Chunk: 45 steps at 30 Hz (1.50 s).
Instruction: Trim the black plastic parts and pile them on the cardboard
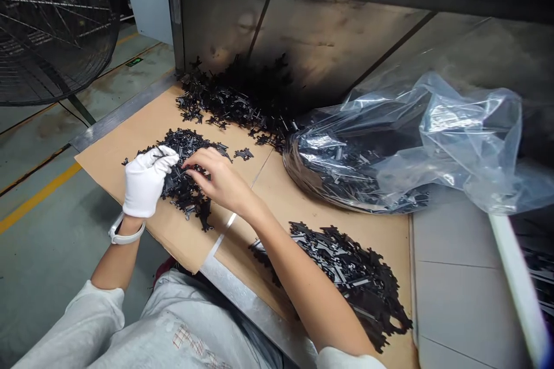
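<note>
Head view: I've got both hands in the small pile of black plastic parts [186, 176] near the counter's [277, 196] left edge; gloved left hand [147, 179] pinches 1 piece, bare right hand [216, 176] fingers loosely curled, sorting.

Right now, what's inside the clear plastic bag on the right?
The clear plastic bag holds a heap of small black plastic parts, seen through the film near its open left end. Glare and folds hide the rest, so how far back they reach cannot be seen.
</note>
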Available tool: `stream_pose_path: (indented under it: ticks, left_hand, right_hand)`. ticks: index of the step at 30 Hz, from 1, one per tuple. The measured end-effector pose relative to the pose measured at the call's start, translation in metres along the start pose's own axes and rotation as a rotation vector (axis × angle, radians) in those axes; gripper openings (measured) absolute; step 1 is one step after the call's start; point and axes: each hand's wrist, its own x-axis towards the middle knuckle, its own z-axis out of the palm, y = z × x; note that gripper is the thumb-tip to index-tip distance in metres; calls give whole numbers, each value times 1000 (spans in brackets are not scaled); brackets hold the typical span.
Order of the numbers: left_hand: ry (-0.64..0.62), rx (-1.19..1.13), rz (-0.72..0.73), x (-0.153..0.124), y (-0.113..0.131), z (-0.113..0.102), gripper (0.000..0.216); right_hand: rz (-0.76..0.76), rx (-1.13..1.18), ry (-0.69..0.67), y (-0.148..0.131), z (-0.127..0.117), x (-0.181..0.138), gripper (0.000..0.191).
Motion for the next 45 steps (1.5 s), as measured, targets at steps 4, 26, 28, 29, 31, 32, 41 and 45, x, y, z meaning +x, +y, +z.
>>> stream_pose_path:
  ticks: [4,26,28,29,31,32,41,45]
  left_hand:
    - [1,-15,-15,6,-1,-2,6]
    - [289,629,458,11,-12,-10,16]
    - [262,523,388,12,-10,-10,14]
    - [241,427,319,12,-9,-10,12]
    - [196,221,170,15,-7,-11,7]
    - [176,145,112,17,-5,-11,5]
    - [325,-39,6,32,-6,-13,11]
    - [430,-45,38,28,-5,-4,10]
  right_hand:
    - [186,194,93,6,10,10,10]
    - [333,341,157,31,21,14,24]
    - [317,377,134,23,18,15,14]
    - [310,394,124,20,16,16,10]
    - [286,433,92,16,10,15,6]
    - [265,438,77,15,7,14,6]
    - [106,-90,214,16,11,8,20]
    - [188,-123,163,25,26,9,22]
